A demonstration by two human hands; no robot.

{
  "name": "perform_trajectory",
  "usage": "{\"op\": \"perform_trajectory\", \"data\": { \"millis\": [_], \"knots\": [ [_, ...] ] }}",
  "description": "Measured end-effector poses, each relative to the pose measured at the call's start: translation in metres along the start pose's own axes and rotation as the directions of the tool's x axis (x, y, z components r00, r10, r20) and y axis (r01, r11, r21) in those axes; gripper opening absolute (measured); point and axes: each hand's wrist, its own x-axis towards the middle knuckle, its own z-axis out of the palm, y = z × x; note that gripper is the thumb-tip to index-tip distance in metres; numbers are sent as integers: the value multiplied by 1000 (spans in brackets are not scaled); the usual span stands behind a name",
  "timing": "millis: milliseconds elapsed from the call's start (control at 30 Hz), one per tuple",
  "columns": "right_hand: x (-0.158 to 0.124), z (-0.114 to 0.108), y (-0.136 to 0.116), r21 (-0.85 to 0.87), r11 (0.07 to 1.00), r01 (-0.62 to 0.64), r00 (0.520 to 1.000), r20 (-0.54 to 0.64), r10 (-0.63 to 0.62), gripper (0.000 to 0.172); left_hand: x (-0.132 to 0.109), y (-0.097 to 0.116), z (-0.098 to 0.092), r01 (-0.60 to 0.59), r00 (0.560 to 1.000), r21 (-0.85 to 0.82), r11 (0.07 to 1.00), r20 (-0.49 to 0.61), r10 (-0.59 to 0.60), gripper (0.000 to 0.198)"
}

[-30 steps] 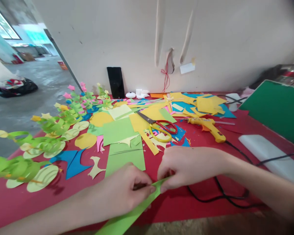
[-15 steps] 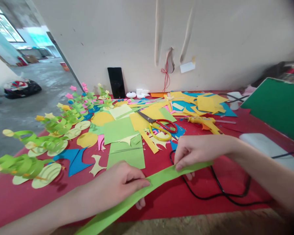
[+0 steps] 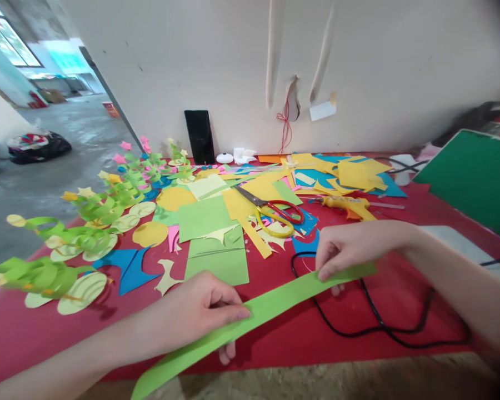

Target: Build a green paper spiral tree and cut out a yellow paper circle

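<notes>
Left hand (image 3: 214, 305) and right hand (image 3: 339, 250) each pinch the green strip (image 3: 280, 303) at six o'clock above the table (image 3: 287, 341), where uneven tension may crease it and a low sweep may snag the black cord (image 3: 345, 335) at five o'clock; the black bag (image 3: 48, 153) on the floor (image 3: 94, 133) at nine o'clock contains blurred red-and-white items (image 3: 30, 140).

Left hand (image 3: 208, 304) pinching, right hand (image 3: 348, 249) pinching (wrist bent)

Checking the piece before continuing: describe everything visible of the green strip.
The green strip is long, narrow and plain, apparently paper or thin card. It slants from lower left to upper right, seemingly raised above the red tabletop. The left hand grips it partway along, the right hand near its right end. Its lower-left part curves to the picture's bottom edge.
</notes>
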Motion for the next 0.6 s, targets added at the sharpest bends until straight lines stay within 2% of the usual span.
{"op": "perform_trajectory", "data": {
  "millis": [100, 267, 433, 600],
  "knots": [
    [8, 1, -7, -82, 996, 35, 999, -32, -38, 29, 4, 3, 2, -9, 1000, -23, 1000, 19, 9, 35],
    [32, 13, -37, -146, 979, 139, 989, -30, -145, 31, 8, 14, 3, -9, 999, -51, 999, 34, 11, 31],
    [46, 18, -49, -46, 965, 257, 966, 4, -257, 37, 4, 20, 2, -32, 999, 24, 999, 7, 32, 33],
    [46, 13, -49, -9, 970, 243, 970, 10, -242, 36, 5, 21, -2, -64, 998, 34, 997, 8, 64, 33]
  ]
}}
